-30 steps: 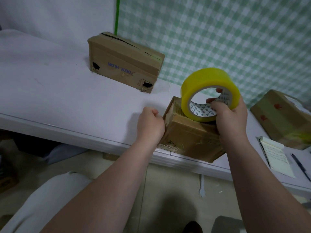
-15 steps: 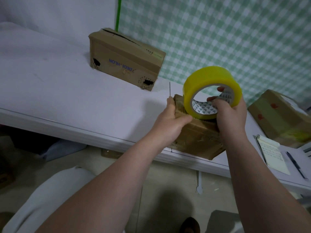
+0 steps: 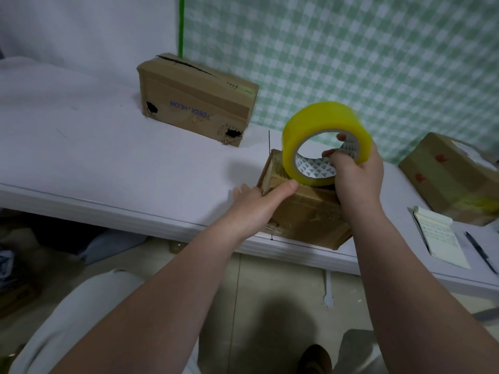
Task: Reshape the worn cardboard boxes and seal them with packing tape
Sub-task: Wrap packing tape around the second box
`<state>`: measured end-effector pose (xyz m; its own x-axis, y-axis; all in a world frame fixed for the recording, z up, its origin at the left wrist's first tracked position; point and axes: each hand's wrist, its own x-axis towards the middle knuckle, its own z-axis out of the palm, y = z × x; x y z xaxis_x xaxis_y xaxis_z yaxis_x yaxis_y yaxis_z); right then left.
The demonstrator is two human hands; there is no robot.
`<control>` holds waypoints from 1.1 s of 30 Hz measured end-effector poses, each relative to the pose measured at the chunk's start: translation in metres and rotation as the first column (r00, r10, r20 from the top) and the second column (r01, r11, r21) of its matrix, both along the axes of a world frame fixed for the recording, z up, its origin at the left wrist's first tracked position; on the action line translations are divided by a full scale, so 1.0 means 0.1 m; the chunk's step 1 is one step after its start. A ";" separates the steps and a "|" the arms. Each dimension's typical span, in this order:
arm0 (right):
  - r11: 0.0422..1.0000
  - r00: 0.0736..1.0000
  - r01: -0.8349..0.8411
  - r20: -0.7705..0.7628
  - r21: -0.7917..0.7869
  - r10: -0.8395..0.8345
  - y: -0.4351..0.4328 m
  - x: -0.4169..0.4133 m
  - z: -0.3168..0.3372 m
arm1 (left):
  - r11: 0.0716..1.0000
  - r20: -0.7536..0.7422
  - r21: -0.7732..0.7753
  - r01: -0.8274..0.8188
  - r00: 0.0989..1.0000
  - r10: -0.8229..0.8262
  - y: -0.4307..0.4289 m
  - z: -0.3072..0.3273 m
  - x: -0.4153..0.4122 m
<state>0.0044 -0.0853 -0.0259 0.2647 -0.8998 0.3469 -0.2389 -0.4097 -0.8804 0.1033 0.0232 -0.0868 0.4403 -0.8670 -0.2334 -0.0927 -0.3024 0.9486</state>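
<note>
A small worn cardboard box [image 3: 305, 214] sits at the white table's front edge. My right hand [image 3: 356, 179] grips a yellow roll of packing tape [image 3: 321, 125], fingers through its core, and holds it upright on the box's top. My left hand [image 3: 259, 201] lies against the box's left end, thumb pressed along the top edge beside the roll, fingers stretched down the end face. A second worn box [image 3: 194, 103] with torn corners and a split top stands further back on the left.
A third taped box [image 3: 453, 176] rests at the right, beside a notepad [image 3: 440, 236] and a pen [image 3: 480, 252]. The white table [image 3: 94, 157] runs left to right. Behind it hangs a green checked backdrop [image 3: 351, 49]. My knee and the floor lie below.
My left hand has slid from the box's top corner down onto its left end, with the thumb now on the top edge. The roll stays on the box in my right hand.
</note>
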 end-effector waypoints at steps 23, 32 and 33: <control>0.995 0.996 -0.086 0.007 -0.042 0.087 -0.08 -0.08 -0.05 | 0.900 -0.099 -0.198 -0.389 0.921 0.376 -0.05 0.10 -0.32; 0.994 0.995 -0.103 -0.007 -0.038 0.103 -0.06 -0.09 -0.04 | 0.927 0.167 -0.248 -0.282 0.930 0.328 -0.09 0.21 -0.21; 0.994 0.994 -0.106 -0.010 -0.039 0.105 -0.06 -0.10 -0.04 | 0.941 0.209 -0.229 -0.247 0.932 0.296 -0.12 0.24 -0.16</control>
